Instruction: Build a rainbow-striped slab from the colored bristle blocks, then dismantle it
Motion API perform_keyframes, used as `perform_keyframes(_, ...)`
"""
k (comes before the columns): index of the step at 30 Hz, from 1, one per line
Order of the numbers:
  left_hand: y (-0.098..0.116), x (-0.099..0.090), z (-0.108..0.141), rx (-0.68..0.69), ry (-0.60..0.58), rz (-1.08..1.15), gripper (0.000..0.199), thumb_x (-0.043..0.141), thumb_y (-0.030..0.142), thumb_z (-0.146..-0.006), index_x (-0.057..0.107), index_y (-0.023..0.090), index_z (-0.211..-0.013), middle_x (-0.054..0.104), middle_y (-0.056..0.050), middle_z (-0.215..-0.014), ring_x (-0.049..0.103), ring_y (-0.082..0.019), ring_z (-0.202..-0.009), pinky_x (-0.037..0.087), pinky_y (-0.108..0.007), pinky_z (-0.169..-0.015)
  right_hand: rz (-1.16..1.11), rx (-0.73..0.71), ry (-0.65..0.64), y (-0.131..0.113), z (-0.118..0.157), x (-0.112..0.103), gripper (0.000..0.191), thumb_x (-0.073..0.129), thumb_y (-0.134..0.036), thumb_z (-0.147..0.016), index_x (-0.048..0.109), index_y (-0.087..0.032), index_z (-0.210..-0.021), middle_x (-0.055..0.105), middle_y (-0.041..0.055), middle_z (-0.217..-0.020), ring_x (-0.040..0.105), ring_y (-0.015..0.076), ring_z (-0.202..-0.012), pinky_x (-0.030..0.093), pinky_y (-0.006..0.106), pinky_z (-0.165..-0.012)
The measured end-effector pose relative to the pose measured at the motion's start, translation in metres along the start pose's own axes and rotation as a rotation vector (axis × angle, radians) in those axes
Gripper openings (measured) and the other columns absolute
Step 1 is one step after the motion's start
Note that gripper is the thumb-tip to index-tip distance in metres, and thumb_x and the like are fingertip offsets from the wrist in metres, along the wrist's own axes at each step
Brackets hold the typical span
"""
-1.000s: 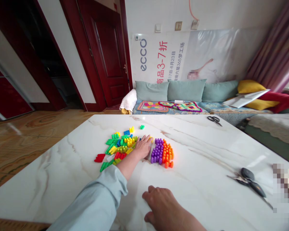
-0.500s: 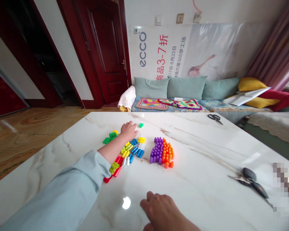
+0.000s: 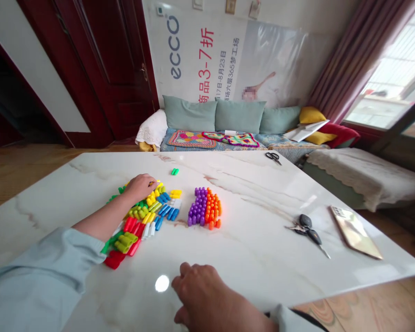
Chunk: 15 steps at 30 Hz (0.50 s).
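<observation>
My left hand point(image 3: 141, 188) reaches over a spread of small plastic toy blocks, tube-shaped and joined in pairs. Its fingertips bend down among the yellow blocks point(image 3: 152, 198); whatever they pinch is hidden. Green, red point(image 3: 133, 226), white and blue blocks point(image 3: 164, 210) lie around that forearm. To their right, purple blocks point(image 3: 198, 210) and orange blocks point(image 3: 213, 207) stand packed side by side in one group. A lone green block point(image 3: 174, 171) lies beyond the pile. Near the front of the table, my right hand point(image 3: 202, 293) hovers or rests, thumb and fingers apart, holding nothing.
On the white marbled table point(image 3: 249, 258) lie keys point(image 3: 307, 230), a phone point(image 3: 356, 233) and black scissors point(image 3: 273, 157) near the far edge. Behind the table stands a sofa with green cushions point(image 3: 240, 116).
My view has turned to the right, bringing the phone and window into sight. My left hand has drawn back from beside the lone green block to the yellow ones. My right hand stays near the front.
</observation>
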<state>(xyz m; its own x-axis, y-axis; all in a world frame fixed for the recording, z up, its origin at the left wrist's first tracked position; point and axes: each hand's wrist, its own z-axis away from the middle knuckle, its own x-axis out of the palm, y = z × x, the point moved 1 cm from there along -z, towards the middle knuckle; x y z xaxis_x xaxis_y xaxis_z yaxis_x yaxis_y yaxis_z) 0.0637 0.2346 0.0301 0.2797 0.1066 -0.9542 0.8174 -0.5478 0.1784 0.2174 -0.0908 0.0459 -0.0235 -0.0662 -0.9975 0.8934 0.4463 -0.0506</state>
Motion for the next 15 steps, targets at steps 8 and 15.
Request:
perform_keyframes(8,0.032,-0.047,0.124,0.072,0.255,0.257,0.027,0.047,0.037,-0.089,0.068,0.022,-0.096,0.065,-0.005,-0.108,0.06,-0.02,-0.104,0.045,-0.036,-0.1,-0.169,0.063,-0.202,0.0,-0.006,-0.026,0.035,0.068,-0.037,-0.081,0.064,-0.016,-0.108,0.064,0.0114,-0.108,0.063,0.0251,-0.094,0.051,0.034,-0.08)
perform_keyframes(15,0.036,-0.044,0.223,-0.079,0.442,0.359,0.025,0.045,0.03,-0.092,0.067,0.022,-0.099,0.068,-0.006,-0.105,0.062,-0.021,-0.102,0.051,-0.036,-0.093,-0.225,0.112,-0.202,0.006,-0.013,-0.016,0.03,0.066,-0.029,-0.076,0.066,-0.019,-0.105,0.065,0.0099,-0.106,0.063,0.0265,-0.097,0.047,0.035,-0.083)
